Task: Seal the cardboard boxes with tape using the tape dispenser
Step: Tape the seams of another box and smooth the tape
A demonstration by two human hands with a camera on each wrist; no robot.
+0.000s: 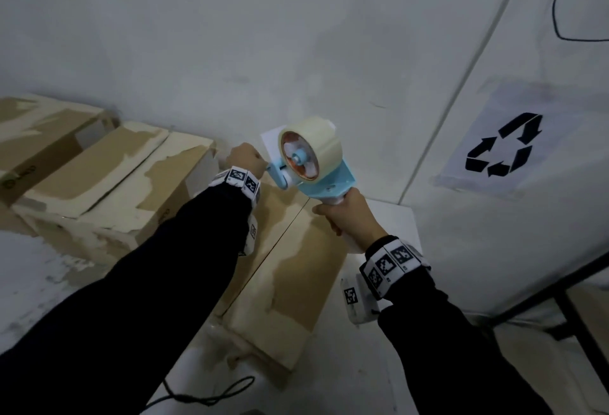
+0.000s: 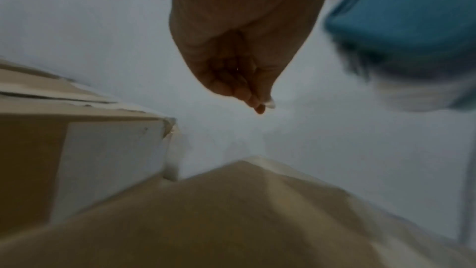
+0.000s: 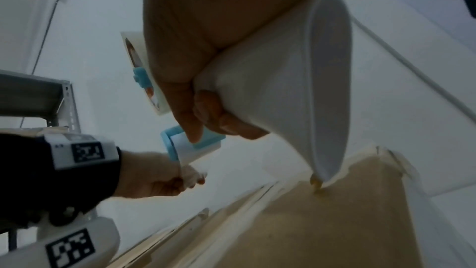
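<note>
Cardboard boxes [image 1: 108,180] lie stacked at left. Left hand [image 1: 244,160], arm extended, grip pinched on the tape end [image 3: 189,172] at the roller. Tape dispenser [image 1: 311,164] raised above the near box [image 1: 296,269]. Right hand [image 1: 352,220] grip clamped around its white handle.

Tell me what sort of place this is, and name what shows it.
Probably a packing or storage corner of a workshop or warehouse. Worn cardboard boxes stand in a row against a bare white wall, a printed recycling sign is stuck to it, and metal shelving shows in the right wrist view.
</note>
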